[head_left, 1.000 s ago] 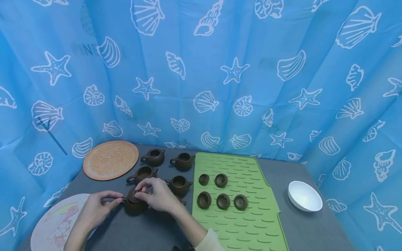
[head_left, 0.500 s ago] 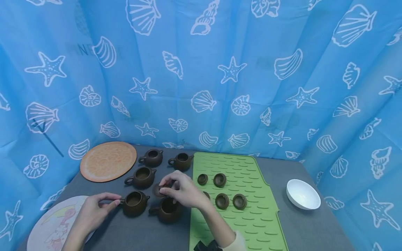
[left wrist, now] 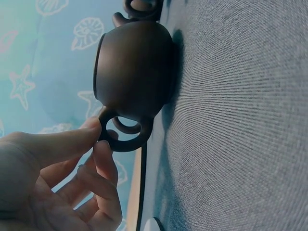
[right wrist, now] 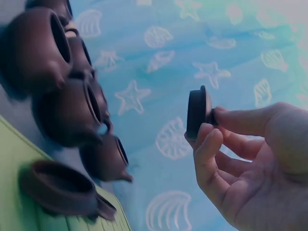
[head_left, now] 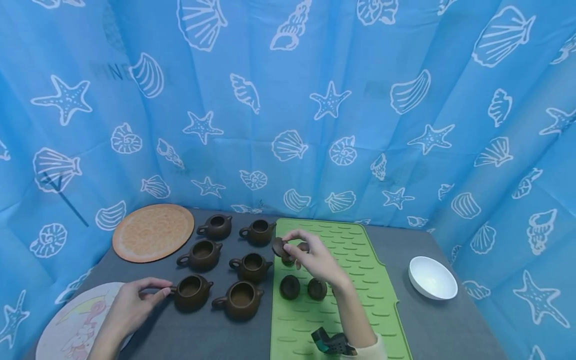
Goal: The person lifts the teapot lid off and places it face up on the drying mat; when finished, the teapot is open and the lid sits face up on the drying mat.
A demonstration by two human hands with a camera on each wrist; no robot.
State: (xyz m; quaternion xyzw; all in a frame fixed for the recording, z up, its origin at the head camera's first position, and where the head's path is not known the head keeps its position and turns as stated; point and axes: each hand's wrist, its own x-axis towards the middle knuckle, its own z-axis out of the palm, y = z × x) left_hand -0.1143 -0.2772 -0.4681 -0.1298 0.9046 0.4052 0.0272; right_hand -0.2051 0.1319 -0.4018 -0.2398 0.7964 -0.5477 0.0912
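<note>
My left hand (head_left: 132, 307) pinches the loop handle of a small dark brown teapot (head_left: 192, 294); the left wrist view shows thumb and fingertip on the handle (left wrist: 126, 144). The pot sits upright on the grey cloth, its top uncovered. Over the far left part of the green mat (head_left: 342, 325), my right hand (head_left: 317, 257) holds a round brown teapot lid (head_left: 278, 247). In the right wrist view the lid (right wrist: 195, 113) is on edge, its knob between thumb and fingers. Lids (head_left: 290, 287) lie on the mat below, some partly hidden by the hand.
Several other lidless teapots (head_left: 241, 300) stand between the left hand's pot and the mat. An orange round board (head_left: 153, 232) lies at the back left, a round printed mat (head_left: 76, 325) at the front left. A white bowl (head_left: 433, 278) stands at the right.
The right hand has lifted the lid off the left hand's teapot and carried it right, over the green mat. The left hand keeps its pinch on the handle.
</note>
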